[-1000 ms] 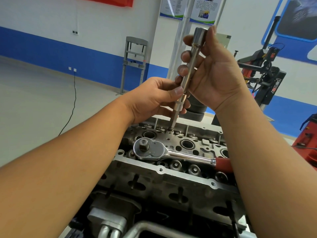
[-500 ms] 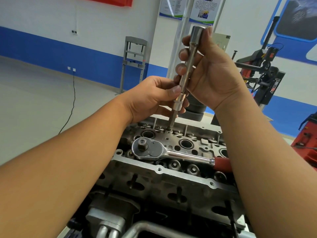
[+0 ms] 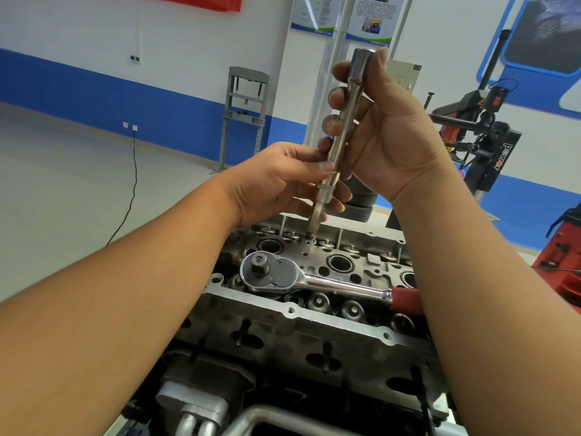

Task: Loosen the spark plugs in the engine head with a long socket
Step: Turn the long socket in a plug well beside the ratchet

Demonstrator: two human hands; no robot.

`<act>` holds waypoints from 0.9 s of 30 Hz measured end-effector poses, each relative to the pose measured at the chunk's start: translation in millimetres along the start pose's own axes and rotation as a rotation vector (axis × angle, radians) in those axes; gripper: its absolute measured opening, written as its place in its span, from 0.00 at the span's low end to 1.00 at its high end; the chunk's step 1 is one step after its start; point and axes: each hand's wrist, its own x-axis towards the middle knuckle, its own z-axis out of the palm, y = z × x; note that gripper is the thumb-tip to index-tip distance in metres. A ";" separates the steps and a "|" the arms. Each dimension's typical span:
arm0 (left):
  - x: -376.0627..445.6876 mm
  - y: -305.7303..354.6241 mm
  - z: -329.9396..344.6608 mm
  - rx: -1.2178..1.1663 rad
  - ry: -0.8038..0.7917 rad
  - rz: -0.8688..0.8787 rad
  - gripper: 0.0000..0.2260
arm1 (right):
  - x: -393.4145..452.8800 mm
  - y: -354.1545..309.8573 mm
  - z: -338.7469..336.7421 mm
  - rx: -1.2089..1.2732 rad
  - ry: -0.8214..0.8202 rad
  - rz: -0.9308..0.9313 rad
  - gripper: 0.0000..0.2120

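- Head view, from where I stand: the right hand [image 3: 390, 133] is wrapped round the upper part of the socket [image 3: 341, 143], thumb up near its wide top end, while the left hand [image 3: 276, 184] pinches the lower part near the narrower stem.
- That long tool stands almost upright, a little tilted, its tip down at a small fitting on the far side of the head [image 3: 314, 322]. Whether it is seated there I cannot tell.
- Risk one, to my eye: with the tool tilted, any turning force could make the tip ride off and skid across the casting.
- Risk two: the tip is not over any of the round wells [image 3: 339, 262] in the middle row, where I judge the plugs sit; it may be working the wrong spot.
- Risk three: the ratchet [image 3: 273, 272] lies loose across the head, its red grip [image 3: 405, 298] tucked by the right forearm; a nudge could send it off the edge.
- Room: open air above and to the left of the hands; the right side is tighter, with a tyre machine [image 3: 490, 143] behind. The near edge of the head drops away to hoses and darker parts.
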 end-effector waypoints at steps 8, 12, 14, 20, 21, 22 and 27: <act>1.9 -2.9 1.7 0.111 0.114 0.063 0.02 | -0.2 0.9 -0.8 -0.039 0.022 -0.022 0.12; 0.6 -0.4 -0.1 0.003 0.025 -0.003 0.09 | 0.4 0.4 0.0 -0.046 0.020 -0.021 0.16; -0.1 -0.2 0.1 -0.025 0.001 -0.020 0.10 | 0.5 0.1 0.6 -0.038 0.018 -0.012 0.17; -0.1 -1.5 1.3 0.080 0.084 0.030 0.05 | -1.6 0.1 0.1 -0.037 0.023 -0.006 0.15; 0.5 -2.1 1.4 0.098 0.106 0.041 0.06 | -1.8 0.3 0.2 -0.041 0.019 -0.012 0.13; 1.1 -2.8 1.6 0.104 0.124 0.048 0.07 | -2.0 0.4 0.4 -0.046 0.015 -0.016 0.12; 0.0 -0.3 0.2 -0.009 0.043 0.006 0.09 | -0.8 -0.5 0.9 -0.052 0.022 -0.014 0.15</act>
